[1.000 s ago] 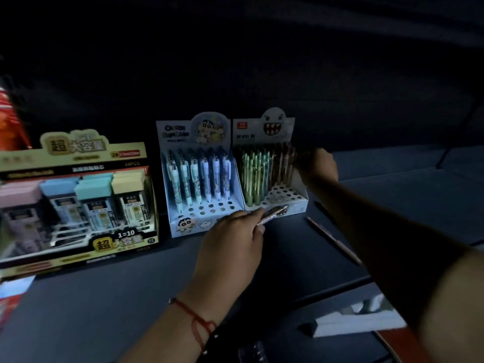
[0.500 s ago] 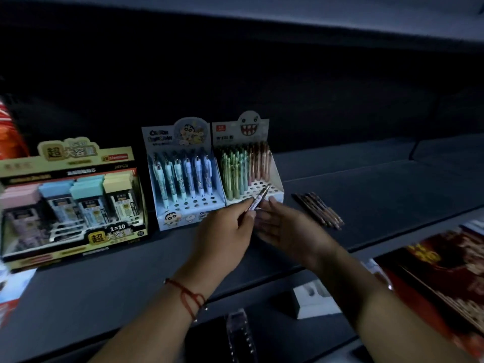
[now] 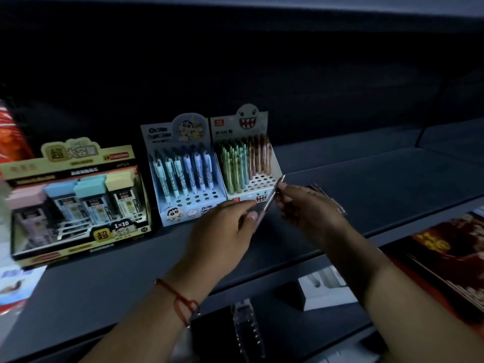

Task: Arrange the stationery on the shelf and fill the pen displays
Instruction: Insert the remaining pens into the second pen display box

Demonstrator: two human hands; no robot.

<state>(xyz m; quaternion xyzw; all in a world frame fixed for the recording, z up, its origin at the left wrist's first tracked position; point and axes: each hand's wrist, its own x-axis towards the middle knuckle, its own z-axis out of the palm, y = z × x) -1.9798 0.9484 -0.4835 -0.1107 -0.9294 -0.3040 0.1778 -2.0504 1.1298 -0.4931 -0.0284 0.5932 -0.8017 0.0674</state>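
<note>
The left hand point(image 3: 222, 231), a red string bracelet point(image 3: 178, 297) on its wrist, pinches the lower end of a slim pinkish pen point(image 3: 269, 199) between thumb and fingertips. The pen slants up to the right, its tip just in front of the white ghost-faced pen display box point(image 3: 262, 197). The right hand point(image 3: 309, 208) meets it from the other side, fingers curled loosely about the pen's upper part; whether they truly grip it or only touch it I cannot tell in this dim light.

Just behind the right hand, a small heap of brownish loose pens point(image 3: 337, 205) lies on the dark grey shelf point(image 3: 366, 184), partly hidden by the knuckles.

The ghost-faced box stands upright on the shelf, green pens filling its left rows, brown ones its right, with bare holes at the front. Touching its left side is a pale blue cartoon-printed pen display box point(image 3: 188, 208), one row of white-and-blue pens standing in it and open holes in front. Further left sits a wide yellow-and-black carton of pencil-lead cases point(image 3: 76, 203), with pink, blue, teal and yellow caps.

Below the shelf edge, to the right, lies a red printed package point(image 3: 450, 260), and nearer the middle a white box point(image 3: 327, 289) on the lower level.
</note>
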